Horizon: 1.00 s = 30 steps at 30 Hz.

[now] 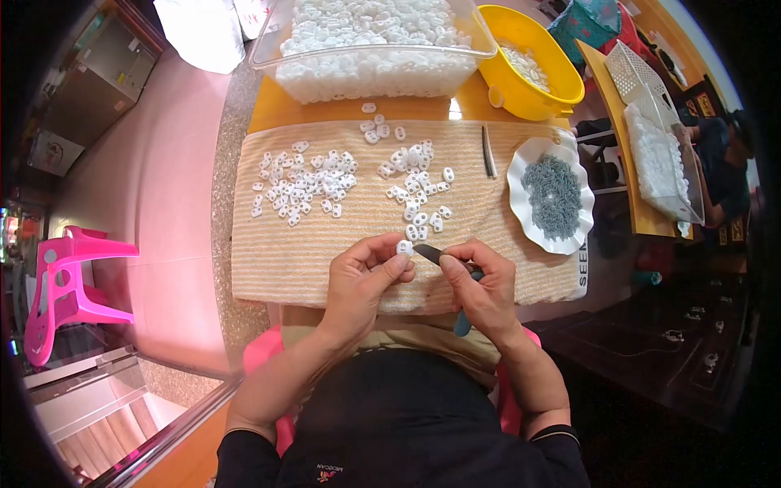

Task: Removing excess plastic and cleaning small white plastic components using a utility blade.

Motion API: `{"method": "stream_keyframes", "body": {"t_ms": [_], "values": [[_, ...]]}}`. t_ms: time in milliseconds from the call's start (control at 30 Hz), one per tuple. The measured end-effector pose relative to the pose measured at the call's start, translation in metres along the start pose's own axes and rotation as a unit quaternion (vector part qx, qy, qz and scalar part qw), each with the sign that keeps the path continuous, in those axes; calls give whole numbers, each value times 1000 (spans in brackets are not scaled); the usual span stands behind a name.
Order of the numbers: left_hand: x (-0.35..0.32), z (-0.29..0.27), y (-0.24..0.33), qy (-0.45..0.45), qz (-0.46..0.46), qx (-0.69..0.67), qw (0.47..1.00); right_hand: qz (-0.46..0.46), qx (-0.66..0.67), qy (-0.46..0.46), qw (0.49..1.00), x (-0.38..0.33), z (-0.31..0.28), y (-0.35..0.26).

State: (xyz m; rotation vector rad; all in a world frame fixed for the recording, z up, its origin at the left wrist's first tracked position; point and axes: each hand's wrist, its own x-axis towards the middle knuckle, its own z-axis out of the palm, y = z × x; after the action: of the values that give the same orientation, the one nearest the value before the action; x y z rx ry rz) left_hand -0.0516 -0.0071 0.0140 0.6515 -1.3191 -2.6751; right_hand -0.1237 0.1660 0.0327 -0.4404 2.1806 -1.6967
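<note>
Right hand (482,286) hides most of the tweezers (433,255).

bare forearms come out of black sleeves pushed up near the elbows, above a black top.

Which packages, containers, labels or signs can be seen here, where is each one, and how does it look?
Clear plastic tub: top centre, full of white pieces.
Yellow plastic bowl: right of the tub, round.
White scalloped dish: right on the striped cloth, holds grey pieces.
White mesh basket: far right, rectangular.
Printed cloth edge: dark letters on white.
</note>
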Motion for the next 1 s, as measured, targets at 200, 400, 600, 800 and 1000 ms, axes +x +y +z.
{"method": "stream_keyframes", "body": {"t_ms": [200, 400, 600, 800, 1000], "values": [[-1, 1, 0, -1, -4, -4, 1000, -8, -17, -4, 1000, 0, 0, 2], [-1, 0, 1, -5, -11, 3, 1000, 53, 13, -24, 998, 1, -3, -3], [-1, 1, 3, -1, -21, 7, 1000, 72, 40, -39, 996, 3, -6, -4], [-1, 1, 4, -2, -25, 9, 1000, 30, 16, -44, 998, 4, -7, -1], [0, -2, 5, -7, -45, 19, 999, 33, 15, -40, 999, 3, -7, -3]]}}
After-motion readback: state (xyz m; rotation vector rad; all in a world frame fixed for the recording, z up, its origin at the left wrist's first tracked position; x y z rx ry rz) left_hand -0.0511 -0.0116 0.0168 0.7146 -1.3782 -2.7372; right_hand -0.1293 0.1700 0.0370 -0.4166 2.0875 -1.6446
